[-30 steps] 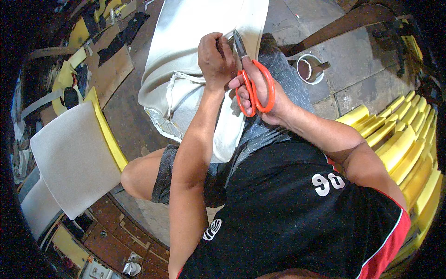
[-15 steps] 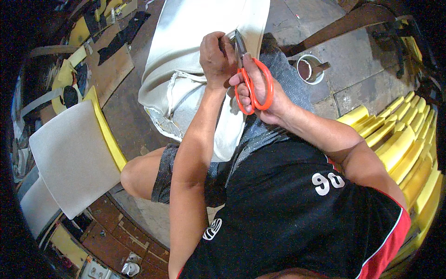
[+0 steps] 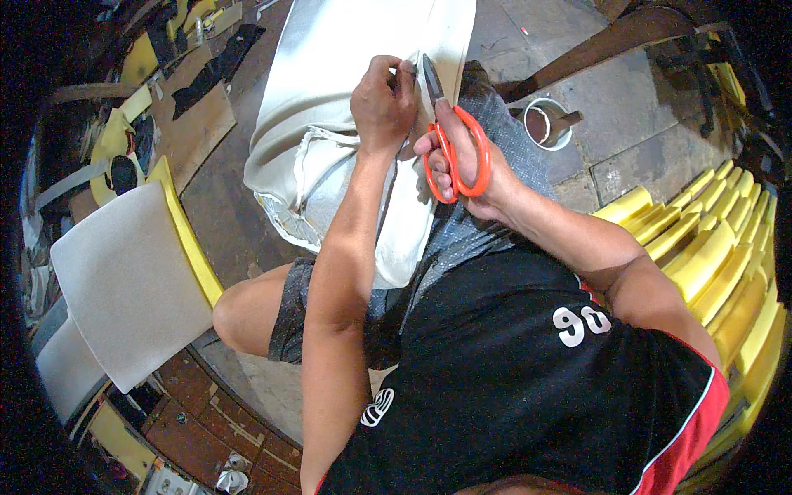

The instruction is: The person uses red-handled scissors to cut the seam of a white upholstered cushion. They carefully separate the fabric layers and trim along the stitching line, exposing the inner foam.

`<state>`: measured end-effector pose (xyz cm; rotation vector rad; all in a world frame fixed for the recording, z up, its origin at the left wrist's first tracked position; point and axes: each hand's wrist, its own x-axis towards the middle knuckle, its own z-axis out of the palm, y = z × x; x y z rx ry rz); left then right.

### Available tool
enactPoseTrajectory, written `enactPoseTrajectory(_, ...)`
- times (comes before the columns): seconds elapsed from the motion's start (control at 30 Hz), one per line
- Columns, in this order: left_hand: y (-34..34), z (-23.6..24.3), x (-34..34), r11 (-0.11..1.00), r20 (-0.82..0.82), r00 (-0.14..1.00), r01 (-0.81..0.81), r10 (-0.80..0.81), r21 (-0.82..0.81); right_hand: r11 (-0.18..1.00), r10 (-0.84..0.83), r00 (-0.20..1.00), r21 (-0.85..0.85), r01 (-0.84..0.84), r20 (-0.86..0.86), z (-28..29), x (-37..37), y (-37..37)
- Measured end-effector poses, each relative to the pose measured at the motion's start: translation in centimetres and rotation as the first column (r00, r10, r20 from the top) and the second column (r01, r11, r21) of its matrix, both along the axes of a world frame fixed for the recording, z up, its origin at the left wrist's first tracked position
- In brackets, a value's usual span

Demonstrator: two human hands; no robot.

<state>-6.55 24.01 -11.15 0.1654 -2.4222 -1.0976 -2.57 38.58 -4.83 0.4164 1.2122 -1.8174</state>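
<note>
Trimming, we judge | L hand (image 3: 386,107) pinching smooth white fabric cover (image 3: 338,74) | R hand (image 3: 468,163) gripping orange-looped steel scissors (image 3: 451,155), blades at cover's rt side | next: prob. needs cover taut

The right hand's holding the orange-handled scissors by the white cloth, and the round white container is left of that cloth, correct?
Not quite: in the head view, the round white container is right of the white cloth. The right hand does hold the orange-handled scissors by that cloth.
</note>
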Motion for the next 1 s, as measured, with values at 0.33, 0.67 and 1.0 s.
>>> enactPoseTrajectory(0.33, 0.1, -1.1, -0.5, 0.992, -0.238, 0.970, -0.073, 0.047, -0.102, 0.999, 0.009, 1.000, -0.045, -0.010, -0.021, 0.3, -0.2, -0.4)
enactPoseTrajectory(0.67, 0.1, -1.1, -0.4, 0.994, -0.225, 0.974, -0.063, 0.041, -0.094, 0.998, -0.002, 1.000, -0.066, 0.001, -0.012, 0.2, -0.7, -0.6)
enactPoseTrajectory(1.0, -0.1, -1.6, -0.6, 0.991, -0.239, 0.969, -0.090, 0.065, -0.098, 1.000, -0.021, 0.995, 0.019, 0.023, -0.099, -0.4, -0.5, -0.9)
